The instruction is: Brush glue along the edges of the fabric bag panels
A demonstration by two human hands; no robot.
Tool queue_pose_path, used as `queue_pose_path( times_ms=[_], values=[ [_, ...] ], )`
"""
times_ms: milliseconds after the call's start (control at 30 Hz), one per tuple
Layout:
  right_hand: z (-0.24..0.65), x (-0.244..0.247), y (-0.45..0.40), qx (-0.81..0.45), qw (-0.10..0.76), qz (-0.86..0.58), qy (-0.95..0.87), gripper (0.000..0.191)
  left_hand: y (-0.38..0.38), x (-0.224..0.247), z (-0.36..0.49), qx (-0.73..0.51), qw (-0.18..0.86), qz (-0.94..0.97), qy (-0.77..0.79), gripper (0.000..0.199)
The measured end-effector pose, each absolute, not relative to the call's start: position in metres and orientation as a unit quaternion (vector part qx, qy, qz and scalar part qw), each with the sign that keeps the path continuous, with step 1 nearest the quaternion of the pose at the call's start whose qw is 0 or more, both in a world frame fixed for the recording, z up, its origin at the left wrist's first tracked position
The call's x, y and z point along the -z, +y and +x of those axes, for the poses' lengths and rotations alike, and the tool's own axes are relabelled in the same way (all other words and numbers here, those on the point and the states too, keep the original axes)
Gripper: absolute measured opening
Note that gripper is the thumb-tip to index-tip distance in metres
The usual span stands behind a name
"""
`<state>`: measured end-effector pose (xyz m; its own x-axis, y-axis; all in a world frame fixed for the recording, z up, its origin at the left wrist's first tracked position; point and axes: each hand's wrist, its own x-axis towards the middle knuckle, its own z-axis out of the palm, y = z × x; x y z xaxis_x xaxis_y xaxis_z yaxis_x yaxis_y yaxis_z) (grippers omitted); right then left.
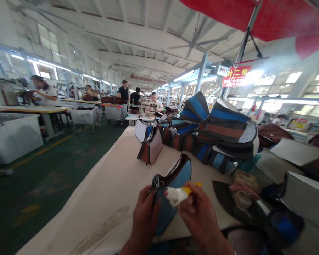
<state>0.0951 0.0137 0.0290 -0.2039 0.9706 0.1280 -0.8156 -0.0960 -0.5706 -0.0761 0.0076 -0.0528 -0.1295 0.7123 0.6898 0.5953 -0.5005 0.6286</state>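
A blue fabric bag (166, 209) with a dark brown opening stands on the pale table in front of me. My left hand (146, 212) is closed around its near end, the fingers along the side. In my right hand (198, 209) is a yellow-handled brush (177, 196) with a shaggy white head, pinched by the handle. The white head is against or just over the bag's near side; I cannot tell whether it touches. Beyond stands a brown and grey bag (150, 148).
Striped blue, brown and grey bags (223, 124) are piled along the table's (108, 191) right side. A dark board (225, 194) carries a plastic-wrapped bundle (241, 191). White bins (13, 136) stand across the green floor (55, 177). People work at machines in the background.
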Motion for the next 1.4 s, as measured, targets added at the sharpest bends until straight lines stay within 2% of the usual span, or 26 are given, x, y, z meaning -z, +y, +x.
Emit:
queue_pose_path(
  times_ms=[233, 333, 433, 500, 567, 667, 733, 800, 967, 1100, 1200, 1400],
  values=[
    [0.125, -0.079, 0.014, -0.530, 0.728, -0.273, -0.338, 0.029, 0.001, -0.017, -0.073, -0.571, 0.187, 0.662, 0.449, 0.027],
    [0.118, -0.088, 0.014, -0.452, 0.694, -0.306, -0.470, 0.022, -0.006, -0.027, -0.067, -0.571, 0.203, 0.672, 0.425, 0.026],
    [0.112, -0.097, 0.015, -0.276, 0.649, -0.363, -0.609, 0.024, -0.009, -0.027, -0.063, -0.576, 0.204, 0.668, 0.425, 0.027],
    [0.113, -0.104, 0.013, -0.186, 0.664, -0.379, -0.618, 0.026, -0.009, -0.025, -0.064, -0.574, 0.197, 0.661, 0.441, 0.027],
    [0.115, -0.109, 0.010, -0.169, 0.683, -0.369, -0.608, 0.028, -0.009, -0.024, -0.065, -0.574, 0.195, 0.656, 0.450, 0.028],
    [0.114, -0.108, 0.006, -0.169, 0.649, -0.334, -0.662, 0.026, -0.008, -0.023, -0.066, -0.578, 0.211, 0.654, 0.441, 0.027],
    [0.111, -0.103, 0.006, -0.111, 0.623, -0.318, -0.706, 0.019, -0.008, -0.023, -0.065, -0.579, 0.212, 0.652, 0.440, 0.028],
    [0.108, -0.100, 0.007, -0.053, 0.636, -0.322, -0.700, 0.014, -0.008, -0.022, -0.065, -0.578, 0.202, 0.650, 0.451, 0.028],
    [0.111, -0.104, 0.000, -0.113, 0.705, -0.329, -0.618, 0.022, -0.012, -0.026, -0.073, -0.568, 0.175, 0.672, 0.441, 0.029],
    [0.131, -0.108, -0.006, -0.203, 0.747, -0.338, -0.535, 0.021, 0.001, -0.034, -0.117, -0.519, 0.139, 0.727, 0.428, 0.027],
    [0.148, -0.107, -0.010, -0.275, 0.773, -0.327, -0.469, 0.023, 0.035, -0.035, -0.163, -0.475, 0.085, 0.739, 0.471, 0.031],
    [0.151, -0.092, -0.018, -0.354, 0.778, -0.324, -0.405, 0.021, 0.118, -0.010, -0.205, -0.492, 0.033, 0.653, 0.575, 0.033]
  ],
)
